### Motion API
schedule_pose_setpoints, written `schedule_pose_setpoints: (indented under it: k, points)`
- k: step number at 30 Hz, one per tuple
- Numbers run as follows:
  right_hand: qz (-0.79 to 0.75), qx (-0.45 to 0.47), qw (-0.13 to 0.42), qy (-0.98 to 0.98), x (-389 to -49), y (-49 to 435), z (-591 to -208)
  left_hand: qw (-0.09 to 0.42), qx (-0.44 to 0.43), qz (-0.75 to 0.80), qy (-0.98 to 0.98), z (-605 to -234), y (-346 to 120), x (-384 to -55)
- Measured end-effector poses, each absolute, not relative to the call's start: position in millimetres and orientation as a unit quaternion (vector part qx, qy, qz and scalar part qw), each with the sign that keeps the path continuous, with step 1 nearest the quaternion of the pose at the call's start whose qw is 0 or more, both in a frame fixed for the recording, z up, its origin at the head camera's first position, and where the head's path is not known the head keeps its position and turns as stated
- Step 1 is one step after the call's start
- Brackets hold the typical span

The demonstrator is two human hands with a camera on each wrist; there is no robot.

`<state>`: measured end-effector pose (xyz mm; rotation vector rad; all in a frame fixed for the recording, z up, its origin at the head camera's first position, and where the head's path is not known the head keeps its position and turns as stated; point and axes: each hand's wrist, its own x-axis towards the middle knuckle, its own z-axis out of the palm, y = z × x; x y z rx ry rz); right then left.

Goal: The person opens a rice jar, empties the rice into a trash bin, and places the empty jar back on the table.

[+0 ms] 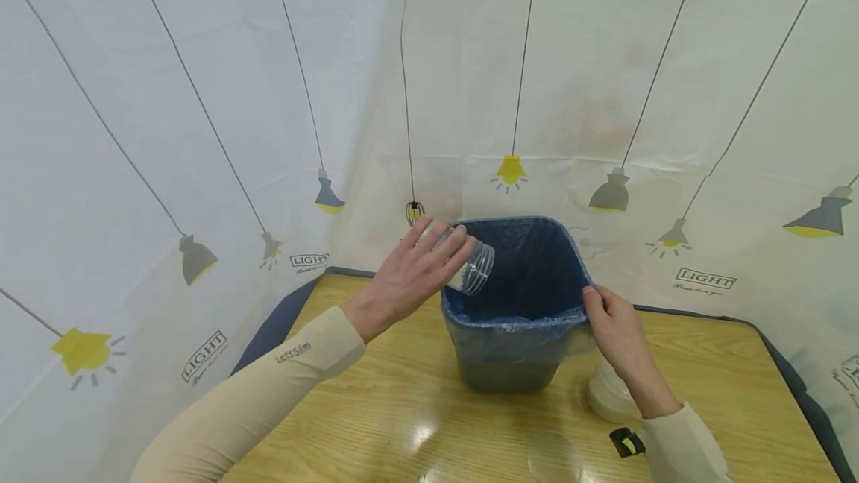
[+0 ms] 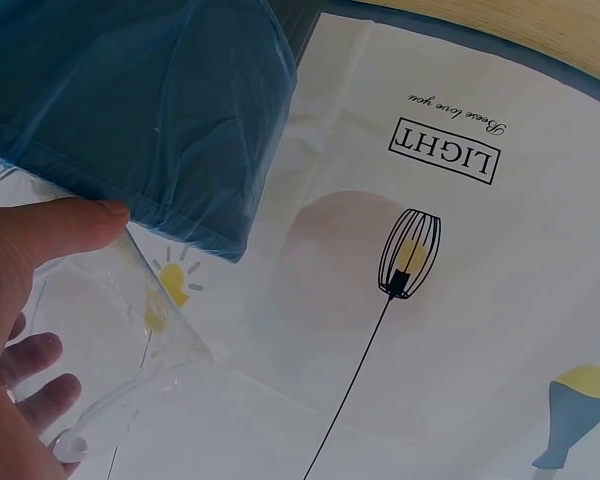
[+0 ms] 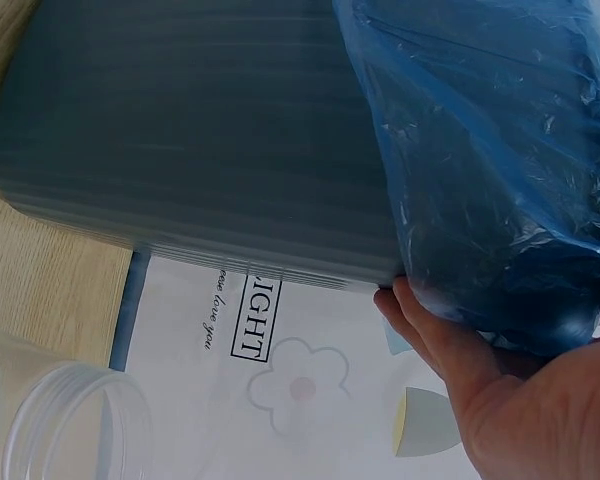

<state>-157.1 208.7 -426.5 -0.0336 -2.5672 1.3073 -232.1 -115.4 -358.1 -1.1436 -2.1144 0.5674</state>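
Observation:
My left hand grips a clear plastic jar with a threaded neck, tipped sideways with its mouth over the left part of a dark bin's opening. In the left wrist view the thumb and fingers wrap the see-through jar, close by the blue liner. The bin stands on the table, its blue plastic bag folded over the rim. On the right, my right hand holds the bin's rim and bag, thumb on top. The right wrist view shows its fingers under the bag's edge.
A second clear jar with pale contents stands right of the bin, partly behind my right wrist. A clear round lid and a small black-and-yellow object lie on the wooden table. Lamp-printed white sheeting surrounds the table.

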Motion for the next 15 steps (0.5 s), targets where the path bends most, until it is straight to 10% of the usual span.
schedule_pose_setpoints:
  k: [15]
  points:
    - [0.451, -0.011, 0.130, -0.883, -156.1, 208.5, -425.8, 0.321, -0.432, 0.229, -0.811, -353.8, -110.7, -230.5]
